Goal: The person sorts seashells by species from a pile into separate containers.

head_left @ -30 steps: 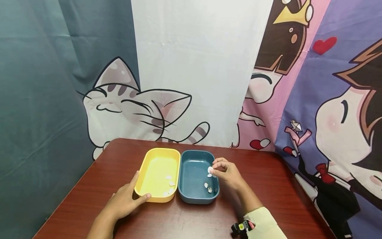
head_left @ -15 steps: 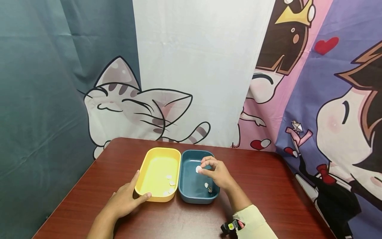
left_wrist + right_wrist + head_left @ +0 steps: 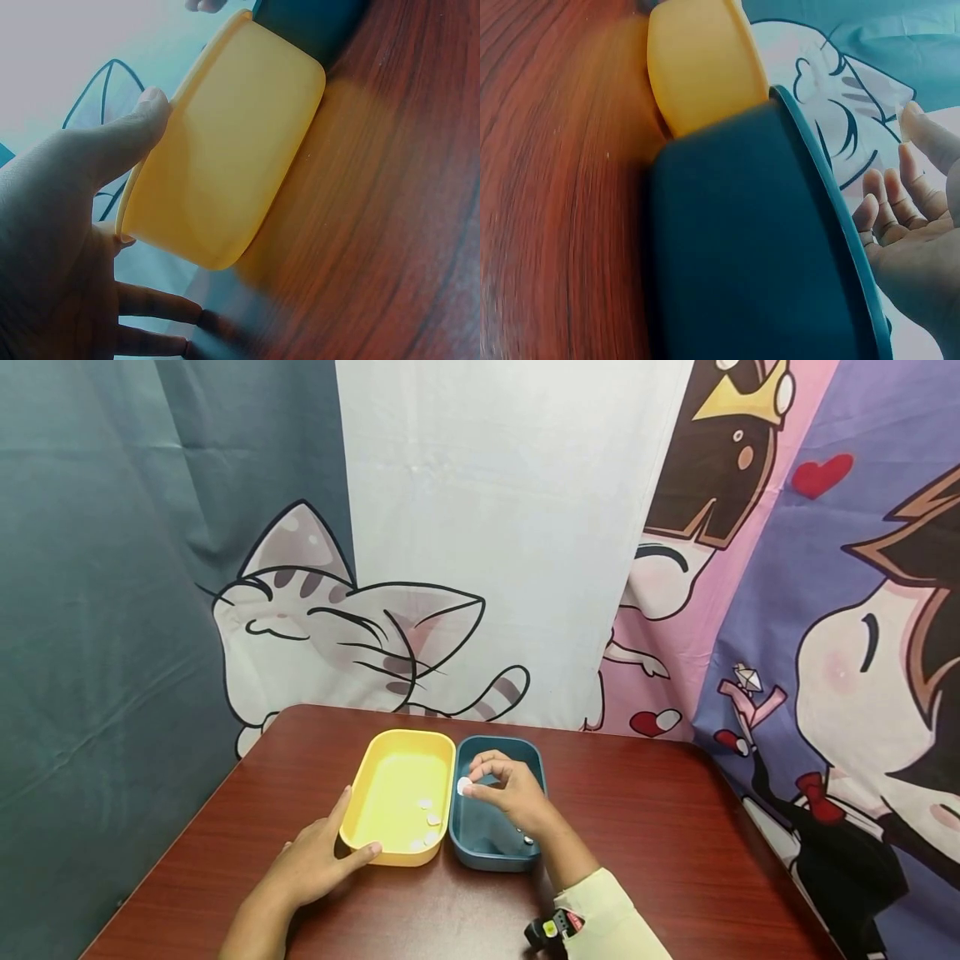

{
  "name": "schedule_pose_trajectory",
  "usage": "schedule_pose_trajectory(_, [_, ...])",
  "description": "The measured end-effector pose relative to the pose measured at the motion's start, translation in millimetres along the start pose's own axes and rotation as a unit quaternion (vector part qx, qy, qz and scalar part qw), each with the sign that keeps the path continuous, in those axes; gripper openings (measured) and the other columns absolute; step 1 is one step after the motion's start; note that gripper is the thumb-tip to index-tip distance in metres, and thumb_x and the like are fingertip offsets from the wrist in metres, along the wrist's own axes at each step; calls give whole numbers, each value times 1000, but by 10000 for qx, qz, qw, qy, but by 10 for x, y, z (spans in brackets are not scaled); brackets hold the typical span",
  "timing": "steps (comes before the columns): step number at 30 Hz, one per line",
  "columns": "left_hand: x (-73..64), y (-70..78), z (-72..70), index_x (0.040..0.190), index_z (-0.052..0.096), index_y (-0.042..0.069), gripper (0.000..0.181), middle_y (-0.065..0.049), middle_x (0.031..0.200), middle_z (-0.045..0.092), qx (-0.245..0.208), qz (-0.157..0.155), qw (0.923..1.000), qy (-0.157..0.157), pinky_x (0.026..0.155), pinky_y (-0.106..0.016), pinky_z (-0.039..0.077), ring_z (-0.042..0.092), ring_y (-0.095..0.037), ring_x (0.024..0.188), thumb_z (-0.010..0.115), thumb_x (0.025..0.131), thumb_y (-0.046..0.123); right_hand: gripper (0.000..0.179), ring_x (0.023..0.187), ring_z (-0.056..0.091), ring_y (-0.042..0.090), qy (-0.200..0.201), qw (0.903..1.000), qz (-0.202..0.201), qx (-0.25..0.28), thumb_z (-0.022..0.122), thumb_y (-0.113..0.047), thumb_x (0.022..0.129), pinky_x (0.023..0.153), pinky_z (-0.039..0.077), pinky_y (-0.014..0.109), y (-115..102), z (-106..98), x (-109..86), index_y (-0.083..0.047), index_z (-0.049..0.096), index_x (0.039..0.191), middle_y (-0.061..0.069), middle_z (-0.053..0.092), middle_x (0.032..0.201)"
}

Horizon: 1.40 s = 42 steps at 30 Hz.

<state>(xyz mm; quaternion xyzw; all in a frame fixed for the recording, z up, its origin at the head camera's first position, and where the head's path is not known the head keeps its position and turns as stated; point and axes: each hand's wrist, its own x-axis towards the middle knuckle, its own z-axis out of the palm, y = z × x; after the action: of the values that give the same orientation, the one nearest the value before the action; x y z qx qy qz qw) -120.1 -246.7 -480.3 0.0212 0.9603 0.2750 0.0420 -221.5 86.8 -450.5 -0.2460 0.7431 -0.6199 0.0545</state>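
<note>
My right hand (image 3: 517, 795) pinches a small, round white piece (image 3: 464, 787) between thumb and fingertips, above the dark blue bin (image 3: 495, 862) near its left rim. In the right wrist view the piece is thin and pale against the backdrop, beside the thumb (image 3: 930, 139). My left hand (image 3: 311, 860) rests spread around the near-left corner of the yellow bin (image 3: 401, 860). Its thumb (image 3: 146, 120) lies against the bin's wall, other fingers straight. Several small white pieces (image 3: 432, 820) lie in the yellow bin's right side. More small pieces (image 3: 528, 840) show in the blue bin, partly hidden by my right hand.
The two bins stand side by side, close together, on a reddish-brown wooden table (image 3: 637, 827). A cloth backdrop (image 3: 480, 527) with cartoon figures hangs behind the table. A small black device (image 3: 555, 928) sits at my right sleeve (image 3: 611, 914).
My right hand has moved left across the blue bin with the round white piece, from its right side to near its left rim. The left hand and both bins stay in place.
</note>
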Motion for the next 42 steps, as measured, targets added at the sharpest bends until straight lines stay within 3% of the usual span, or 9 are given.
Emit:
schedule_pose_trajectory(14, [11, 1, 6, 177, 12, 10, 117, -31, 162, 52, 23, 4, 10000, 43, 107, -86, 41, 54, -52, 147, 66, 96, 75, 16, 120, 60, 18, -158, 9994, -219, 216, 83, -9, 97, 89, 61, 25, -25, 282, 143, 3, 76, 104, 22, 61, 131])
schedule_pose_trajectory(21, [23, 7, 38, 177, 13, 9, 115, -30, 161, 54, -8, 46, 10000, 28, 105, -85, 42, 56, -50, 146, 66, 97, 74, 15, 125, 56, 19, -39, 9998, -196, 40, 82, -11, 98, 92, 55, 30, -55, 365, 161, 1, 76, 105, 16, 62, 132])
schedule_pose_trajectory(28, [33, 7, 49, 177, 14, 10, 116, -30, 161, 54, 34, 19, 10000, 25, 106, -85, 42, 56, -51, 146, 66, 96, 75, 13, 125, 55, 18, 6, 9998, -165, -55, 79, -5, 99, 91, 55, 32, -47, 367, 148, 3, 75, 107, 15, 61, 133])
schedule_pose_trajectory(42, [21, -5, 24, 177, 11, 9, 118, -33, 162, 51, 67, 32, 10000, 60, 107, -85, 42, 54, -54, 147, 67, 96, 74, 16, 126, 55, 19, 140, 9995, -103, 248, 79, -5, 99, 93, 58, 30, -70, 250, 87, 5, 75, 109, 20, 59, 136])
